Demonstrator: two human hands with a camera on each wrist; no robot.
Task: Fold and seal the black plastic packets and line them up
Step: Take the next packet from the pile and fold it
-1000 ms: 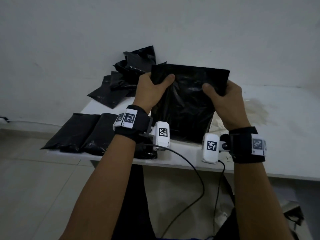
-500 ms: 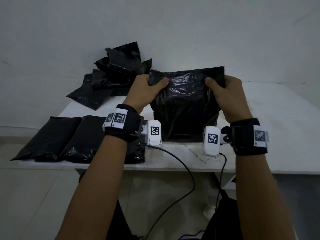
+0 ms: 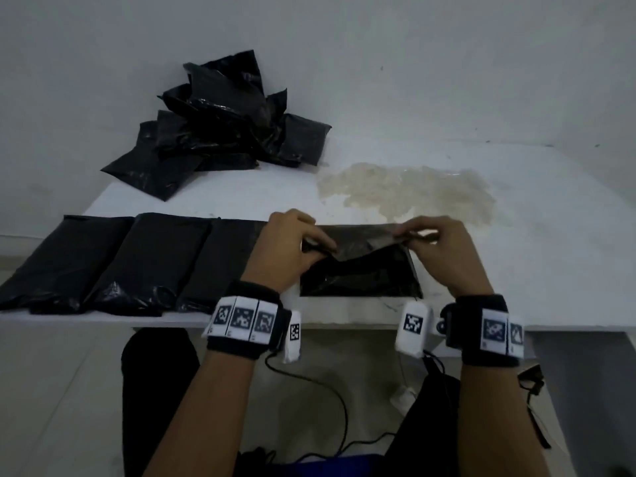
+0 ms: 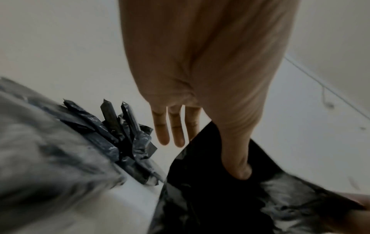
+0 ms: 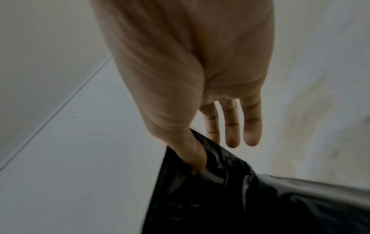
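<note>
packet [image 3: 358,270] front-centre on table [image 3: 516,242] | three packets [image 3: 137,263] left | heap [image 3: 223,118] behind-left

Light: dim, flat, greyish in all views.
Glare: faint sheen on the held packet's [image 3: 358,270] flap.
Blur: left wrist view smeared at its lower left; right wrist view soft throughout.
Distortion: table [image 3: 516,256] edge bows in the head view.

both forearms are bare, and each wrist wears a broad black strap [image 3: 246,318] carrying a row of white tiles printed with black square codes. a white block-shaped camera housing [image 3: 413,328] with its own code tag sits at the inner side of each wrist, and thin black cables [image 3: 320,390] trail from them toward 6 o'clock. dark clothing [image 3: 155,390] covers the legs.
</note>
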